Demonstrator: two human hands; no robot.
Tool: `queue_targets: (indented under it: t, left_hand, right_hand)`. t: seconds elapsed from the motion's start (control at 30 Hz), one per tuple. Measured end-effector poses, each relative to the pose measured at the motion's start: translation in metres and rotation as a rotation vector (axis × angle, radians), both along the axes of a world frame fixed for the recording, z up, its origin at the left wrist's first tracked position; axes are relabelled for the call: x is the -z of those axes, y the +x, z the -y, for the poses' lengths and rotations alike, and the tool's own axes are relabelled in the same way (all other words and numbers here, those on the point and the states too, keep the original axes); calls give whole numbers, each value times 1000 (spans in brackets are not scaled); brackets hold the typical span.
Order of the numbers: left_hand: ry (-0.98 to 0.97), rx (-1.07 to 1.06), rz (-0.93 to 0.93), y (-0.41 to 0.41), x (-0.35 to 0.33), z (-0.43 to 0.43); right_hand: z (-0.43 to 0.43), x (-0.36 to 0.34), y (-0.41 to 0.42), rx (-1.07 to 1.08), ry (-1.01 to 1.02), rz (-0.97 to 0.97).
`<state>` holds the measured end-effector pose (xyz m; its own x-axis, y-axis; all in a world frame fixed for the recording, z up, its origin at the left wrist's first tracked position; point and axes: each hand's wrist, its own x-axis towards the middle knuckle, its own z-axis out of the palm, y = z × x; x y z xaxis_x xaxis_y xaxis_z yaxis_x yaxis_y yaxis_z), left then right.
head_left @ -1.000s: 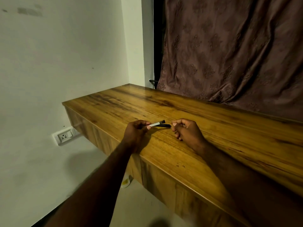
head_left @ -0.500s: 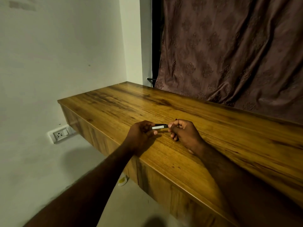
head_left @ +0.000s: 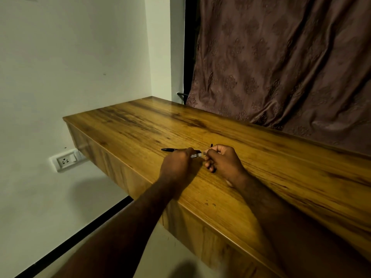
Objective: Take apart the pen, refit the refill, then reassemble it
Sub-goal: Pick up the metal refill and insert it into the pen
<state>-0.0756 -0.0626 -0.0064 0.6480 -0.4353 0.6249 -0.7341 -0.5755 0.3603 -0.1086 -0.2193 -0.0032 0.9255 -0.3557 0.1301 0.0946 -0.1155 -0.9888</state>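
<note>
Above the wooden desk [head_left: 261, 157], the left hand [head_left: 177, 163] is gripping the pen [head_left: 180, 151] while the right hand [head_left: 222, 161] is pinching its rear end, probably separating the parts; next, a straight pull seems needed.

pen [head_left: 195, 155] middle: hidden by hands | join: too small to tell

bare wooden desk [head_left: 271, 157] all round, curtain [head_left: 281, 67] behind, wall [head_left: 70, 67] left
</note>
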Motion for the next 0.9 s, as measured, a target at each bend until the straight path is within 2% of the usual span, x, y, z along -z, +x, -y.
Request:
queue_targets:
  t: [0.17,0.43,0.57,0.8,0.9]
  left_hand:
    - [14,-71,-13,12,0,-6]
    - [-24,-67,-50,22,2,-7]
    - [10,-15,-7,24,5,-5]
    - [20,58,22,25,6,-5]
    - [12,63,16,25,6,-5]
  right_hand:
    - [12,-3,-6,50,4,28]
    - [13,-3,-15,31,-699,23]
    - [12,-4,-17,28,-877,-15]
    - [12,-5,-20,14,-886,-22]
    - [15,-9,-18,209,-610,95]
